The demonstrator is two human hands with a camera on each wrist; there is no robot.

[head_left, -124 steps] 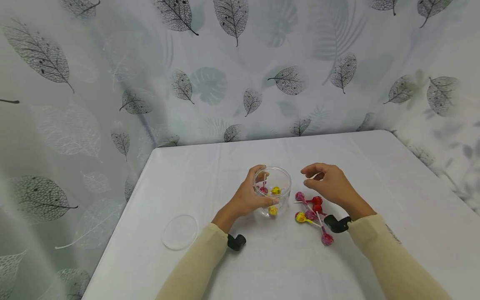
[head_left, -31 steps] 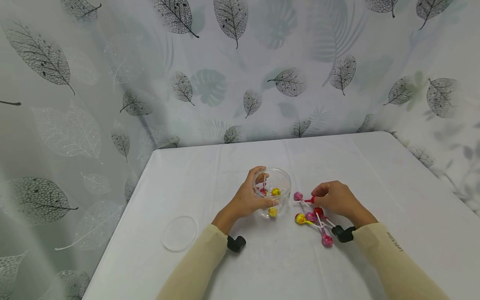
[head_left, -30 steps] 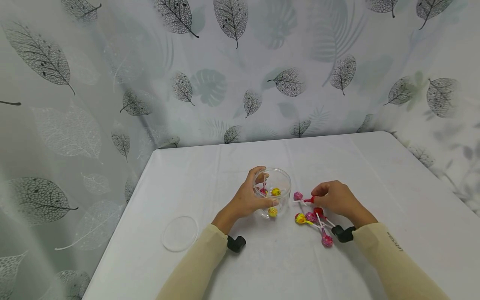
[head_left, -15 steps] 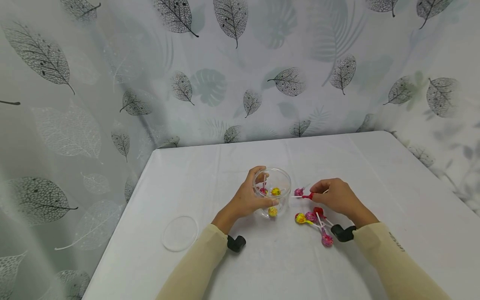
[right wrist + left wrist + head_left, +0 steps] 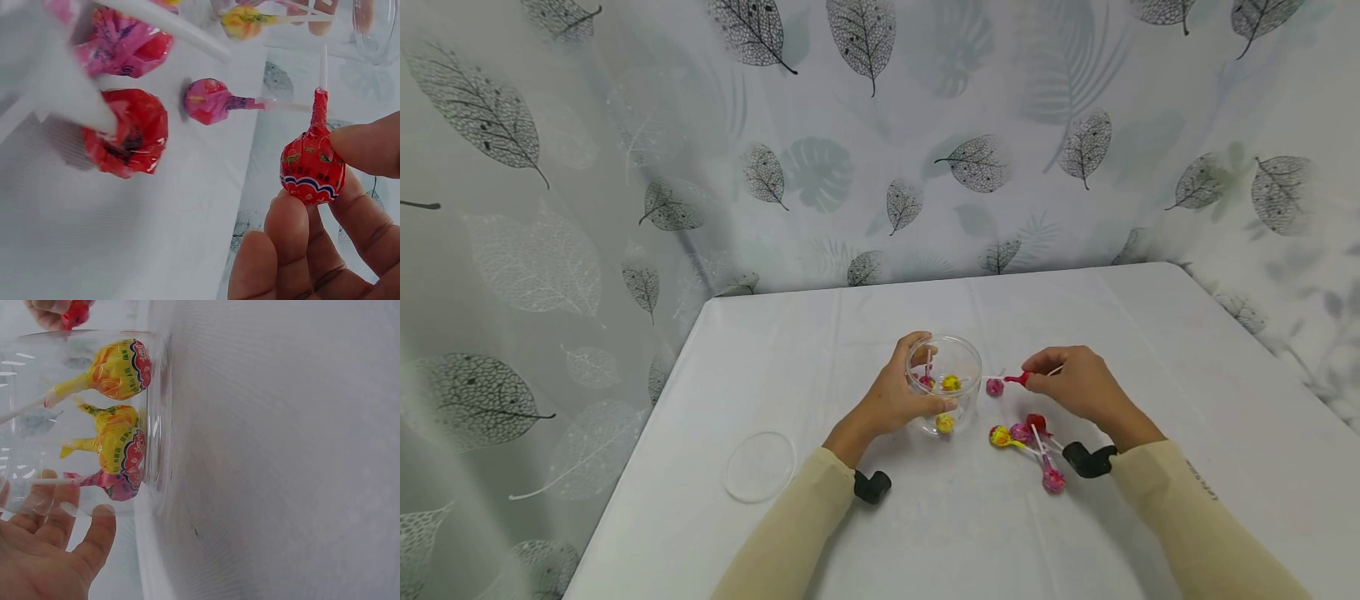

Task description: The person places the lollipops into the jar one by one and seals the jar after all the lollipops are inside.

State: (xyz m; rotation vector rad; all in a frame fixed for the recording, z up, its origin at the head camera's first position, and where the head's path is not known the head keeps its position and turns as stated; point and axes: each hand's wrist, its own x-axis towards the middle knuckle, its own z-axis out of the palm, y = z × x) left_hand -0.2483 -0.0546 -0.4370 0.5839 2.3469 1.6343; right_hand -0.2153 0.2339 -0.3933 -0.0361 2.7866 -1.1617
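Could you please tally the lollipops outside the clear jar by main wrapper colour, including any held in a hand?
Red lollipops: 2, one of them held in the right hand
Pink lollipops: 3
Yellow lollipop: 1
Total: 6

Soft, greyish, even light overhead; faint shadow beside the right sleeve (image 5: 1195,517), lower right; glints on the jar (image 5: 157,419), left-wrist frame's left; stick (image 5: 72,94) blurred, right-wrist frame's upper left.
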